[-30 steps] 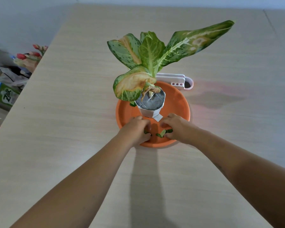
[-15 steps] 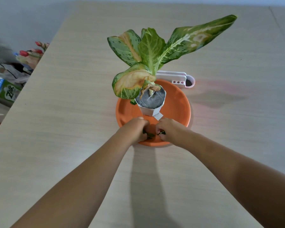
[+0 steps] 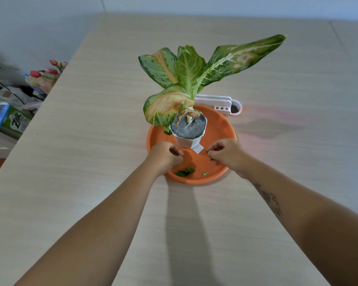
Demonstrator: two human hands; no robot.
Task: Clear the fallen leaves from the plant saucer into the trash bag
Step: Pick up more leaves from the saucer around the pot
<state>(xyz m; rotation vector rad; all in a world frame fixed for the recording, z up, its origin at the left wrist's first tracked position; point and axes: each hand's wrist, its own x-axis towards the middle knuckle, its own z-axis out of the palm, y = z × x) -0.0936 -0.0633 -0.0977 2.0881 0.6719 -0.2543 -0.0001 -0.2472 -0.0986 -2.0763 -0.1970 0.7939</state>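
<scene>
**Both hands curled over the near half of the saucer**

The left hand (image 3: 165,154) hovers over the near-left part of the round orange plastic saucer (image 3: 221,129), fingers bent inward with thumb and fingertips close together; whether a leaf scrap is pinched there cannot be told. The right hand (image 3: 225,152) sits over the near-right part, fingers likewise curled toward the palm, with a sliver of green showing just under its fingertips, though a firm grip on it cannot be confirmed.

Between and just in front of the hands, small torn green leaf pieces (image 3: 185,172) lie on the saucer floor near its front rim, with a smaller pale scrap to their right. Behind the hands stands a white faceted plant pot (image 3: 187,139), dark soil on top, holding a plant with broad green speckled leaves (image 3: 188,69); one leaf is yellowed and brown.

The saucer rests on a light wood-grain table (image 3: 91,141). Behind it lies a white and pink plastic holder (image 3: 225,104). Beyond the left table edge sits a green carton (image 3: 15,122)
</scene>
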